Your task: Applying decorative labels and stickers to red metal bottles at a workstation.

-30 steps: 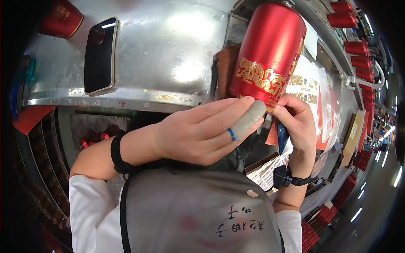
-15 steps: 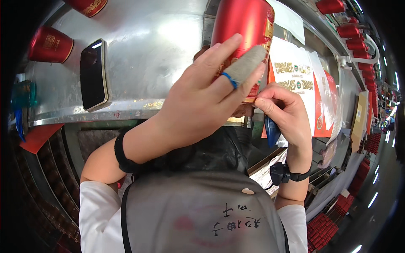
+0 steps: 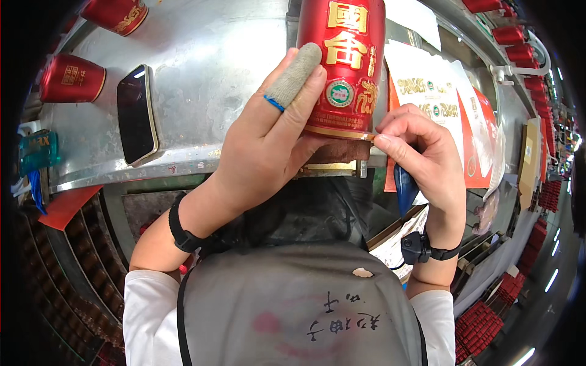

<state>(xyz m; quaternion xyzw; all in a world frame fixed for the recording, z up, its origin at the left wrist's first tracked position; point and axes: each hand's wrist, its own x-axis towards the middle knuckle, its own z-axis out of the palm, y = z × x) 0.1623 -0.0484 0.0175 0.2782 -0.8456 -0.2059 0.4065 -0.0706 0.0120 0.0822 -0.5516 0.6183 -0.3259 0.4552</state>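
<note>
A shiny red bottle (image 3: 342, 61) with gold characters, a round green-and-white emblem and a gold rim lies with its near end toward me; its far end is out of view. My left hand (image 3: 262, 128) grips its left side, a grey cloth sleeve (image 3: 299, 70) on one finger. At the right of the gold rim, my right hand (image 3: 424, 149) has thumb and forefinger pinched together. A dark blue, pointed, handle-like object (image 3: 403, 189) sticks out below its curled fingers. Brown cloth (image 3: 342, 151) lies beneath the bottle's near end.
A phone (image 3: 137, 116) lies on the metal table (image 3: 201, 67), with red cups (image 3: 73, 78) beyond it at left. A teal container (image 3: 38, 151) stands at the far left. Printed white-and-red sheets (image 3: 427, 97) lie at right, near a white curved pipe (image 3: 519, 70).
The bottle has turned, so its gold characters and emblem now face up. My left hand has slid to the bottle's left side. My right hand stays pinched at the rim.
</note>
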